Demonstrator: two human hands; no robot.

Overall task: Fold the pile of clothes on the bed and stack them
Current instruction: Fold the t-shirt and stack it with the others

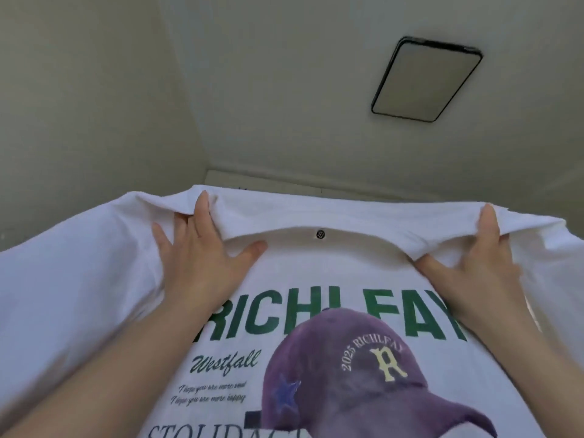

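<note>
Holding: you have the white T-shirt (316,273) raised in front of you, printed side toward you, neckline uppermost; it fills the view from about 9 o'clock round to 3 o'clock and down to 6.
Left hand: your left hand (202,248) grips the shoulder seam at roughly 10 o'clock of the collar, fingers curled over the top edge, thumb spread on the printed side.
Right hand: your right hand (474,257) pinches the opposite shoulder at about 2 o'clock, one finger hooked over the edge, thumb pressing the front.
Collar: the small dark button (320,234) sits at 12 o'clock between your hands; keep it centred so both halves hang evenly.
Tension: the fabric sags slightly between the grips, so I judge a gentle outward pull would flatten it before laying it down.
Sleeves: both droop outside your hands; let them fall free, not bunched.
Surroundings: only wall, ceiling and a ceiling light (426,79) at 1 o'clock show; the bed and pile are out of sight.
Risk: uneven grip height would likely skew the fold.
</note>
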